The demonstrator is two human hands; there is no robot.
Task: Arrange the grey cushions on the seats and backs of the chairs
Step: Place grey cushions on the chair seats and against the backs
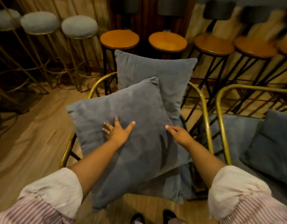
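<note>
A large grey cushion [128,110] lies askew across the seat of a gold-framed chair [202,101] in front of me. Behind it a second grey cushion [155,70] leans upright against the chair's back. My left hand [117,130] rests flat on the front cushion with fingers spread. My right hand [180,134] sits on the same cushion near its right edge, fingers loosely apart, gripping nothing. To the right stands another gold-framed chair [220,113] with a grey seat pad and a grey cushion [272,143] lying on it.
Wooden-topped black stools [119,39] line the back behind the chairs. Grey fluffy stools on gold legs [79,26] stand at the back left. Wooden floor [34,130] lies open to the left. My shoes [168,215] show at the bottom.
</note>
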